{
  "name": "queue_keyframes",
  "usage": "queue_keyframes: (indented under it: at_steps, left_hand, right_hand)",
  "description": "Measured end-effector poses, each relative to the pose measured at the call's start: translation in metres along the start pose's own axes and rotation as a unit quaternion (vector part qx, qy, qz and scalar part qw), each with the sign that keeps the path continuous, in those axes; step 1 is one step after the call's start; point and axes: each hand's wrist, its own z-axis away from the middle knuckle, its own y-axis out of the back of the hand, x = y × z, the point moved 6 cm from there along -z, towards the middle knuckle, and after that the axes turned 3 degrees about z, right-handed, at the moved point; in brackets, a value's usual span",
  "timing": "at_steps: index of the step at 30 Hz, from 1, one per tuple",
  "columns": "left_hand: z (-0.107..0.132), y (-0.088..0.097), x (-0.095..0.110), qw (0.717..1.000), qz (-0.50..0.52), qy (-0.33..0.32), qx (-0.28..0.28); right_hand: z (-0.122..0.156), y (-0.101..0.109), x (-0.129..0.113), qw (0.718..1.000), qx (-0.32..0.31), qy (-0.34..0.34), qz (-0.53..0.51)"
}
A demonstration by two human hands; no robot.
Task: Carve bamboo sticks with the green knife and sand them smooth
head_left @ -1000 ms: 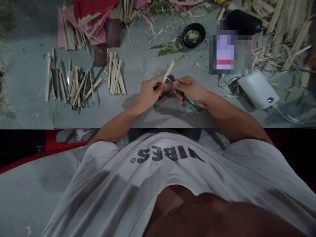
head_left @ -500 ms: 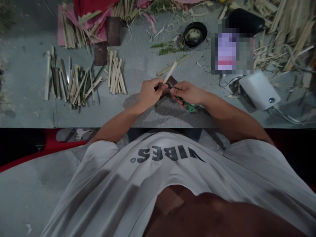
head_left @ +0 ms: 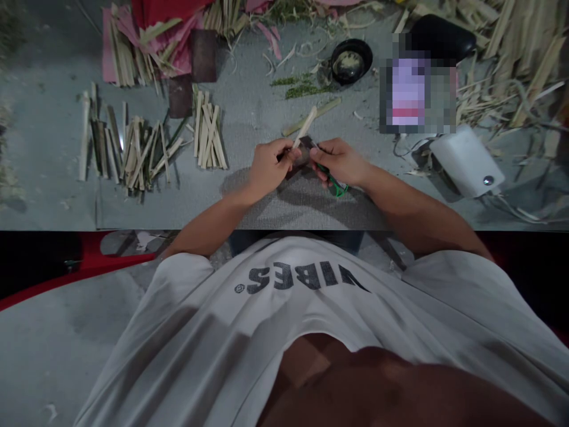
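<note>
The left hand [head_left: 273,168] is over the desk [head_left: 249,107], just in from the middle of the near edge, its thumb and fingers clamped on a pale stick [head_left: 306,126] that slants up and away toward the far edge. Close by on its right, the right hand [head_left: 340,161] is wrapped around a tool [head_left: 329,173] with a green handle; its dark end lies right beside the stick, and whether the two touch is unclear. Below and between the hands shows a brown sheet, partly hidden by the fingers. Just beyond the stick's tip, a greenish strip [head_left: 326,110] lies flat. Farther toward the far edge come green shreds [head_left: 306,89] and a black bowl [head_left: 351,62] with something pale inside. Left of the hands lies a bunch of crossed sticks [head_left: 208,133], and nearer the left edge a looser heap [head_left: 142,151]. Toward the far left corner, more sticks lie on pink cloth [head_left: 184,41], with red cloth [head_left: 166,12] alongside. On the right side, a white box [head_left: 466,160] with cables rests near the near edge, a black object [head_left: 442,40] lies farther back, and long strips [head_left: 520,53] fill the far right corner.
</note>
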Motion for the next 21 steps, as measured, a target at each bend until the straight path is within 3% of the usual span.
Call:
queue_keyframes:
  at_steps: [7, 12, 17, 21]
  left_hand:
    - [0.0005, -0.0003, 0.0024, 1.0, 0.012, -0.017, 0.001]
    - [0.0005, -0.0002, 0.0042, 0.999, 0.031, -0.02, 0.009]
    - [0.0004, -0.0002, 0.0033, 0.999, 0.029, -0.016, 0.003]
    - [0.0002, -0.0003, 0.0014, 0.999, 0.038, -0.004, 0.003]
  right_hand:
    - [0.0004, -0.0075, 0.0041, 0.999, -0.046, -0.002, 0.016]
    - [0.0001, -0.0002, -0.0003, 1.0, 0.002, 0.012, 0.02]
    - [0.0025, -0.0063, -0.0003, 0.999, -0.02, 0.002, 0.034]
    - [0.0036, -0.0033, -0.0009, 0.999, 0.011, 0.004, 0.042]
